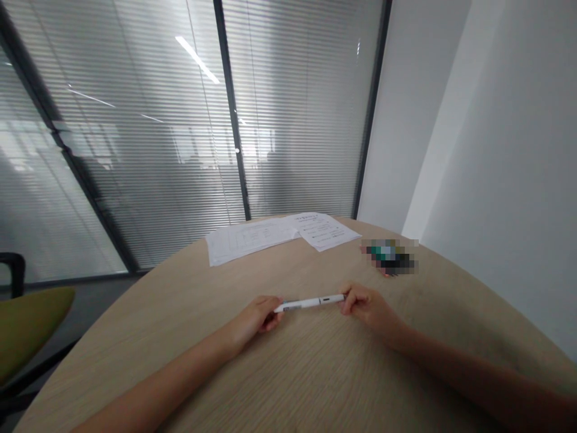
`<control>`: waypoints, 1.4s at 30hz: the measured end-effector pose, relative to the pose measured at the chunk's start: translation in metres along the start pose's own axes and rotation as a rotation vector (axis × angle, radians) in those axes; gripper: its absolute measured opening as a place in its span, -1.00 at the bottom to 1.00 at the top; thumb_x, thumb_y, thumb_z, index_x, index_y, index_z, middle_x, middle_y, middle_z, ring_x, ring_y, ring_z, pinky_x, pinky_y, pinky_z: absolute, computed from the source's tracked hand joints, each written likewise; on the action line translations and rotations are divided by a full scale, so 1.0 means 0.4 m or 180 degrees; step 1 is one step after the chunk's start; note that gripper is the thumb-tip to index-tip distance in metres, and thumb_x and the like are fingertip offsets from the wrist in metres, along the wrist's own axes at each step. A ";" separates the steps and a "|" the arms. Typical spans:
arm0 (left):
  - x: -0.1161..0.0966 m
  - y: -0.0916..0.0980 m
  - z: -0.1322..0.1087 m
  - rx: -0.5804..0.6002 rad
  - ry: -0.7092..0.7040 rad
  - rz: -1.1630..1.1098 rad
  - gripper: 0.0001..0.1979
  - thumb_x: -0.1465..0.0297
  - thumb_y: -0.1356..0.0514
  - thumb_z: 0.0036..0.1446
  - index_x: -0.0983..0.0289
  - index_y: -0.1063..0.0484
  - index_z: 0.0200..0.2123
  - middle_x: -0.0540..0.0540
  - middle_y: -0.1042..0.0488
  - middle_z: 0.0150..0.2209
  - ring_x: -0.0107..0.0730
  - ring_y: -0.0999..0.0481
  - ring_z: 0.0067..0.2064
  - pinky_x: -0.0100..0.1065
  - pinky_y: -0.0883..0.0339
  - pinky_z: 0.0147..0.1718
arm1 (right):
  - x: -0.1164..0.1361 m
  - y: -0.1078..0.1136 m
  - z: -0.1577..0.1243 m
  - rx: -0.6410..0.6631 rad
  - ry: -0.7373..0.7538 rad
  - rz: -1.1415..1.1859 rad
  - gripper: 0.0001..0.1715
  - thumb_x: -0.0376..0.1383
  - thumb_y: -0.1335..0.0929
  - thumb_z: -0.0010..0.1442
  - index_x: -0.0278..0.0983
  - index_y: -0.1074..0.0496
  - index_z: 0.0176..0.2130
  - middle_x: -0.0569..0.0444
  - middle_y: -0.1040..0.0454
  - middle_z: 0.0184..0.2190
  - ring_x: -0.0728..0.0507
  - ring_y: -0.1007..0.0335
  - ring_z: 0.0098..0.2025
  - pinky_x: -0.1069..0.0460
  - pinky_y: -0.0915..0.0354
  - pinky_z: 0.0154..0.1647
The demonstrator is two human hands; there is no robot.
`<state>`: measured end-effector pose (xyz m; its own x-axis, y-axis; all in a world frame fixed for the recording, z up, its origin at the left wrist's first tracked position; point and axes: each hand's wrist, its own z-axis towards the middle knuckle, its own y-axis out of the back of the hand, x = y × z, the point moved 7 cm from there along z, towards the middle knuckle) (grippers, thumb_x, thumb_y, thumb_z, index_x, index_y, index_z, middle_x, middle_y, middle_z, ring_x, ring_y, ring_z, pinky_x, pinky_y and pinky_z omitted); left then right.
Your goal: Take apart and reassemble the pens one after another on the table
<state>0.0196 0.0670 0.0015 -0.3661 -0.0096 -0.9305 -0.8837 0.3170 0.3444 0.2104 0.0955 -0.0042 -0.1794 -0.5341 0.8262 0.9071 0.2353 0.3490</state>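
A slim white pen [309, 302] spans the gap between my two hands, lying nearly level above the wooden table [279, 391]. My left hand [258, 317] pinches its left end between thumb and fingers. At the other end, my right hand [364, 305] grips the pen with closed fingers. A small dark mark shows on the right part of the barrel. Both tips of the pen are hidden in my fingers.
Printed paper sheets [252, 239] lie overlapping near the table's far edge. Right of them sits a pixelated dark and green item [391, 257], its kind unclear. A chair with a yellow-green seat [33, 319] stands at the left. Behind are a blind-covered glass partition [297, 108] and a white wall [509, 180].
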 end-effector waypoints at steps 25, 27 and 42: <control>0.019 -0.001 0.015 -0.0014 -0.0012 0.0101 -0.60 0.07 0.05 -0.05 0.31 -0.26 -0.57 -0.11 -0.19 -0.71 -0.62 -0.03 -0.70 -0.49 0.14 -0.70 | -0.018 -0.006 0.003 -0.0165 -0.0715 0.0270 -0.66 -0.15 -0.30 -0.07 -0.23 -0.26 -0.25 0.05 -0.33 -0.32 -0.05 -0.26 -0.33 0.07 -0.21 -0.40; 0.015 -0.003 0.012 -0.0017 -0.0025 0.0141 -0.60 0.07 0.05 -0.06 0.30 -0.25 -0.59 -0.12 -0.18 -0.71 -0.62 -0.03 -0.70 -0.49 0.12 -0.70 | -0.025 -0.008 0.001 -0.0094 -0.0819 0.0135 -0.70 -0.13 -0.20 0.04 -0.25 -0.29 -0.27 0.08 -0.36 -0.43 -0.03 -0.26 -0.43 0.07 -0.20 -0.44; 0.013 0.011 0.007 -0.0293 -0.0070 0.0196 -0.59 0.07 0.06 -0.05 0.29 -0.20 -0.64 -0.12 -0.15 -0.73 -0.61 -0.04 -0.70 -0.50 0.09 -0.71 | -0.032 -0.009 0.002 -0.0132 -0.0592 0.0124 -0.55 -0.21 -0.35 -0.14 -0.22 -0.30 -0.18 0.02 -0.35 -0.23 -0.08 -0.28 -0.26 0.04 -0.23 -0.33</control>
<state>0.0144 0.0710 -0.0021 -0.4149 0.0284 -0.9094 -0.8831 0.2280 0.4100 0.2090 0.1021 -0.0157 -0.2075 -0.3651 0.9075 0.9290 0.2172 0.2998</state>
